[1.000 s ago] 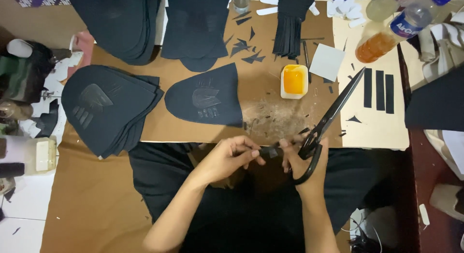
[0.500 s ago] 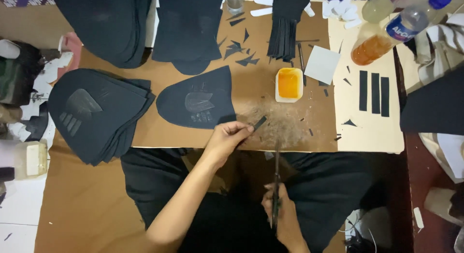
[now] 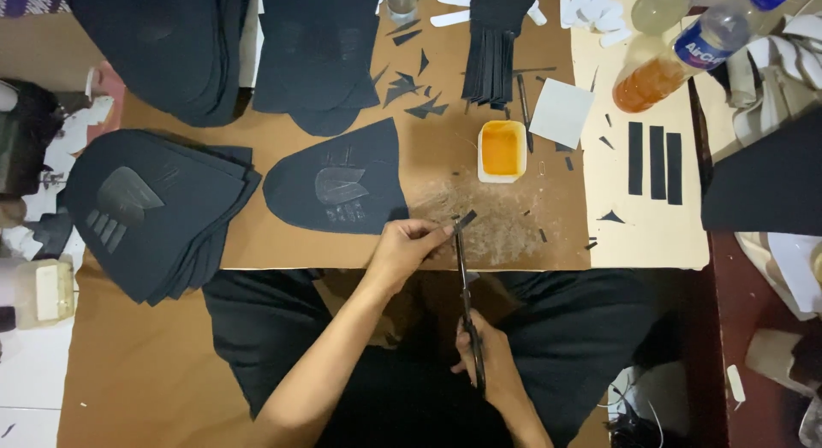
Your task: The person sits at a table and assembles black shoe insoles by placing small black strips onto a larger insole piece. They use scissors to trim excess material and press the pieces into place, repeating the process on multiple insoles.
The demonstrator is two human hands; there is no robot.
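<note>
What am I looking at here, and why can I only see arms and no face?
The camera sits on the person's head and looks down, so you see only their arms, lap and the brown work board. The left hand pinches a small dark strip at the board's edge. The right hand holds long black scissors, with the blades pointing up toward that strip. On the board lie stacks of dark cut pieces, one single dark piece, a small tub of orange stuff, a white square, three black strips and tiny scraps.
</note>
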